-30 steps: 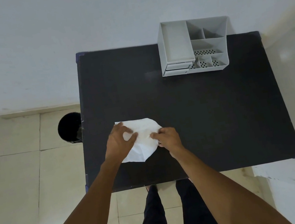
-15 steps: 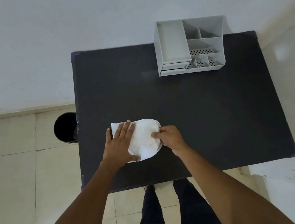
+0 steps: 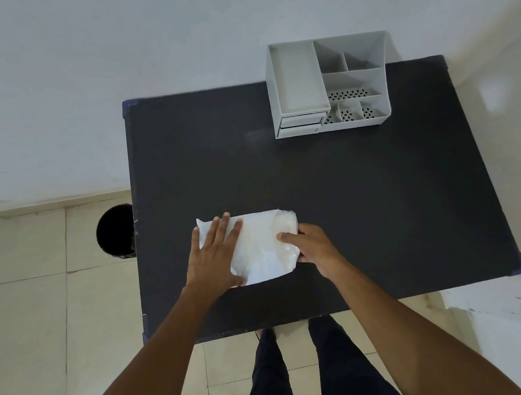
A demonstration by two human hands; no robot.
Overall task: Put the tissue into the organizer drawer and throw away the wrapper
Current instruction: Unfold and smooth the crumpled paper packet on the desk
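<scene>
- Plain white wall up top, pale tiled floor down the left & bottom, and a matte black rectangular table (image 3: 376,211) filling the middle of the frame.
- On it, centre-left: the white, glossy plastic-wrapped tissue pack (image 3: 261,249), lying flat, nearly rectangular.
- What's changed: 1 s ago it was a crumpled, rounded lump w/ the left hand curled over it. Half a sec ago the hand had begun to spread. Now the left hand (image 3: 215,257) is fully flat, fingers open and splayed, palm pressing the pack's left end onto the table.
- Right hand (image 3: 309,246) hasn't really moved off the right end: fingers curled shut on the pack's edge, thumb on top. Looks like a pinch on the wrapper, tbh can't tell if it's got the film only or the tissue inside too.
- My read: pin one end + pull the other = trying to open the wrapper or slide the tissue out. Can't see any tear yet, so tissue is prob still inside.
- Light grey plastic desk organizer w/ several compartments (image 3: 329,84) sits at the upper right of the table, well apart from the hands. Its small grey drawer (image 3: 299,120) at the lower-left front corner looks closed or nearly so, needs opening.
- Round black bin (image 3: 115,233) on the floor, just beside the table's left edge, near the left hand, handy for the wrapper.
- So: early stage, nothing stowed or binned yet.
</scene>
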